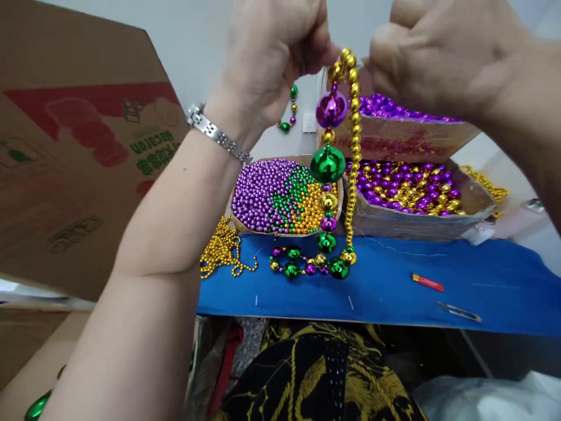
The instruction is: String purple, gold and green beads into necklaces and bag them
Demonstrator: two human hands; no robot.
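A bead strand (329, 164) of big purple, green and gold balls hangs from the top of the view down to the blue board (482, 280), its tail coiled there. A thin gold chain (353, 146) hangs just beside it at 3 o'clock. The left hand (267, 52) pinches the strand's top, fingers closed; the right hand (438, 52), fisted, meets it at the gold beads. At 8 o'clock a tray (280, 196) holds small beads; at 3 o'clock sits a box (412, 204).

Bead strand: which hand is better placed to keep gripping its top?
Left. The left hand pinches the bead strand at its top; the right hand is fisted just beside it, its grip hidden.
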